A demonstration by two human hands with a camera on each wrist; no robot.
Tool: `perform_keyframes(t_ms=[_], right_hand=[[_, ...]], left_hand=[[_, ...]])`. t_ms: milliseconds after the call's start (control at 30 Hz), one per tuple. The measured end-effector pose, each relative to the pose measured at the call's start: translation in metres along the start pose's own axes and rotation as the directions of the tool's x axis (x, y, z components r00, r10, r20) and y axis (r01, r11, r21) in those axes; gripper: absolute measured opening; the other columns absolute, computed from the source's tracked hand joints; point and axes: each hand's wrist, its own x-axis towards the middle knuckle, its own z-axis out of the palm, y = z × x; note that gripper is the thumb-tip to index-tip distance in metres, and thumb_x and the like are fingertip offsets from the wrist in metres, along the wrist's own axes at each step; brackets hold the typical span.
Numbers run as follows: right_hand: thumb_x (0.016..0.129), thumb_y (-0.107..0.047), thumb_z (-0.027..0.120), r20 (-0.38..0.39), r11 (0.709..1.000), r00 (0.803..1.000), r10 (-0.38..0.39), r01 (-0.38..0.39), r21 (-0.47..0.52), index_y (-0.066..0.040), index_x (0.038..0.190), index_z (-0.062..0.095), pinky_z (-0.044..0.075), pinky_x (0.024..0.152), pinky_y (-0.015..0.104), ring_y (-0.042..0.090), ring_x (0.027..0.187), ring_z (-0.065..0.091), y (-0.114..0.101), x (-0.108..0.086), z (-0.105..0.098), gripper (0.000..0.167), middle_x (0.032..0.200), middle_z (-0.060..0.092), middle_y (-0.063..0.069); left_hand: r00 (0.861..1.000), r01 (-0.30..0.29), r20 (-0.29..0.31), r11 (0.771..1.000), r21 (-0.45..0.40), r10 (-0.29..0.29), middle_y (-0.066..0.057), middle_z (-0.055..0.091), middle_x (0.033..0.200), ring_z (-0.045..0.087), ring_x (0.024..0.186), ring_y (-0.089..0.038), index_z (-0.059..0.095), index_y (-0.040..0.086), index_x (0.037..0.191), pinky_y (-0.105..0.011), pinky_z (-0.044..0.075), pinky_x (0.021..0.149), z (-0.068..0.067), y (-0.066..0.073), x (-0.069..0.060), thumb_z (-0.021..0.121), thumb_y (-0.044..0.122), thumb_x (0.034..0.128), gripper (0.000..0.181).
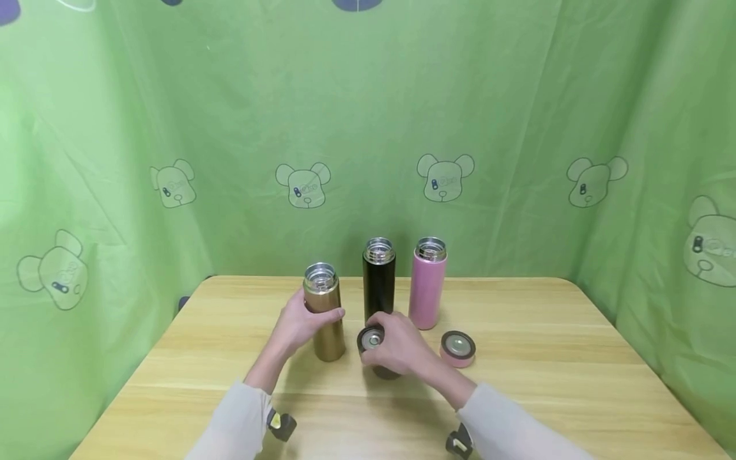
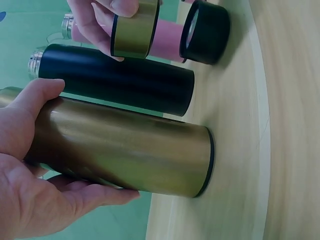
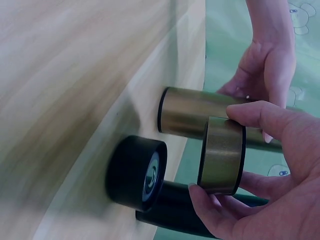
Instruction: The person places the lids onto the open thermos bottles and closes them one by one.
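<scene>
A gold thermos bottle [image 1: 329,332], its steel mouth uncovered, stands on the table in the grip of my left hand [image 1: 301,324], thumb and fingers round its upper body. My right hand [image 1: 398,344] pinches a gold lid [image 3: 223,156] by its sides, off the table, with the inner face showing in the head view. Under that hand a black lid [image 3: 136,172] rests on the table, mostly hidden in the head view. Behind it stands a black thermos bottle [image 1: 379,284] without a lid. The gold lid and the gold bottle are apart.
To the right of the black bottle stands an uncovered pink thermos bottle [image 1: 427,291]. A pink lid [image 1: 457,349] lies in front of it, inner side up. The wooden table [image 1: 546,358] ends at a green curtain [image 1: 368,128] behind and at both sides.
</scene>
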Motion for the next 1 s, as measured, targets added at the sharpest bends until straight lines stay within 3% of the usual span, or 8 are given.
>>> perform_keyframes(t_ms=[567,833,1000], right_hand=[[0.063,-0.02,0.09,-0.053,0.998,0.996,0.067,-0.068,-0.001,-0.005,0.119,0.068,0.056,0.082,0.042,0.023,0.097,0.061,0.016,0.001,-0.011,0.062,0.103,0.069,0.009],[0.062,-0.02,0.091,-0.064,0.995,0.993,0.099,-0.097,0.024,-0.003,0.12,0.067,0.056,0.08,0.042,0.025,0.097,0.061,0.024,-0.002,-0.015,0.065,0.106,0.067,0.011],[0.062,-0.021,0.091,-0.055,0.99,0.989,0.139,-0.136,0.045,-0.005,0.122,0.067,0.056,0.078,0.042,0.025,0.096,0.061,0.025,-0.002,-0.017,0.067,0.109,0.066,0.013]], left_hand=[[0.993,-0.022,0.112,0.999,-0.033,0.026,-0.007,0.068,0.124,0.066,0.114,-0.027,0.054,0.014,0.135,-0.054,0.051,0.102,0.009,0.009,-0.022,0.089,0.039,0.0753,0.073],[0.981,-0.054,0.181,0.996,-0.064,0.065,-0.008,0.067,0.127,0.065,0.116,-0.028,0.053,0.015,0.136,-0.055,0.05,0.103,0.016,0.014,-0.032,0.089,0.036,0.0752,0.074],[0.966,-0.072,0.243,0.996,-0.061,0.085,-0.007,0.067,0.127,0.065,0.117,-0.028,0.055,0.014,0.137,-0.056,0.049,0.104,0.018,0.016,-0.038,0.088,0.034,0.0768,0.072]])
